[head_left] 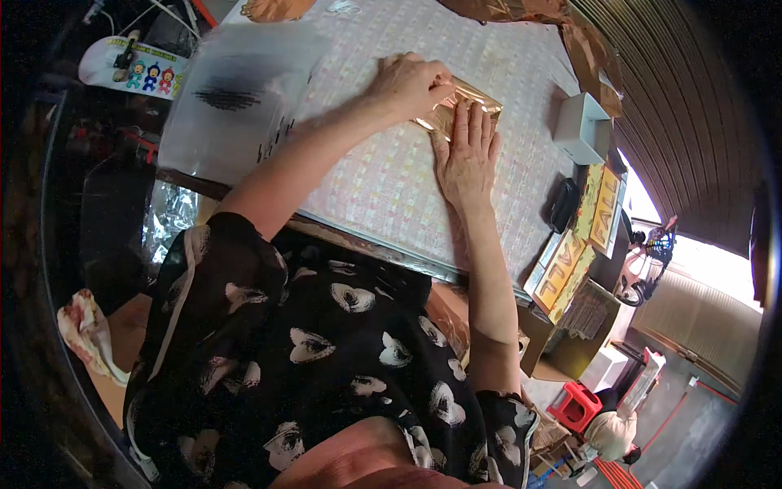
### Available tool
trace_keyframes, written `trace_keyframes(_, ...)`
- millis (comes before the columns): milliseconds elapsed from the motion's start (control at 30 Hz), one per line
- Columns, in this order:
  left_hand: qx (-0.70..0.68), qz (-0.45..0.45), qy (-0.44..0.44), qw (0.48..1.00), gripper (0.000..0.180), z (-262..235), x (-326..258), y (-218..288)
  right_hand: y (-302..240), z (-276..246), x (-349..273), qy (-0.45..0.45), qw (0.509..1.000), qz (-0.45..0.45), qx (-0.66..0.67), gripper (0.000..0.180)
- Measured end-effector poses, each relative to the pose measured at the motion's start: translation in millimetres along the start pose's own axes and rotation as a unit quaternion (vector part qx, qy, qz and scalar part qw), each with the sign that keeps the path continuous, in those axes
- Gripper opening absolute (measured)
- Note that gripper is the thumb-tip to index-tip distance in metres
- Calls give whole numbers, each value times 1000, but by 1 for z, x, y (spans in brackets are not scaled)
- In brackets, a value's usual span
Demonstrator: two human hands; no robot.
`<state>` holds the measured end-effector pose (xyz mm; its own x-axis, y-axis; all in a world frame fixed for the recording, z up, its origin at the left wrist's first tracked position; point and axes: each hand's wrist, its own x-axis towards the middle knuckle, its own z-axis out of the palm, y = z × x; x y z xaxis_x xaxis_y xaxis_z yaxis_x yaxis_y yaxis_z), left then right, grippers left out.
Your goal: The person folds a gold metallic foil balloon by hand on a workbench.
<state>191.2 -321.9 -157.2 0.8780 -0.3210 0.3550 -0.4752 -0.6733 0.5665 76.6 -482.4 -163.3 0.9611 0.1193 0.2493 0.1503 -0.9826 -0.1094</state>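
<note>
A shiny gold foil packet (485, 99) lies flat on the table with the pale checked cover (371, 175). At its left side, my left hand (407, 85) is closed, thumb and fingertips pinched together on the foil's edge. My right hand (468, 159) lies palm down with outstretched fingers resting on the packet's near part. The hands cover some of the foil, so its full outline is hidden.
Clear plastic sheets (244, 130) with a dark smudge cover the table's left end. An open white box (580, 130), a black case (562, 205) and yellow printed boxes (562, 273) line the right side. Brown wrapping (586, 49) edges the far right. A person (611, 436) is near a red stool (575, 407).
</note>
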Motion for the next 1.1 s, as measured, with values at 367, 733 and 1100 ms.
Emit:
trace_keyframes(367, 108, 220, -84, 966, 49, -19, -26, -4, -1, 2, 1, 20, 1000, 3, 1, 72)
trace_keyframes(733, 148, 201, -152, 956, 59, -16, -30, -9, 0, -2, 2, -5, 1000, 15, 11, 71)
trace_keyframes(1100, 151, 198, -165, 954, 60, -17, -29, -12, 31, 4, 19, 25, 998, 52, -2, 74)
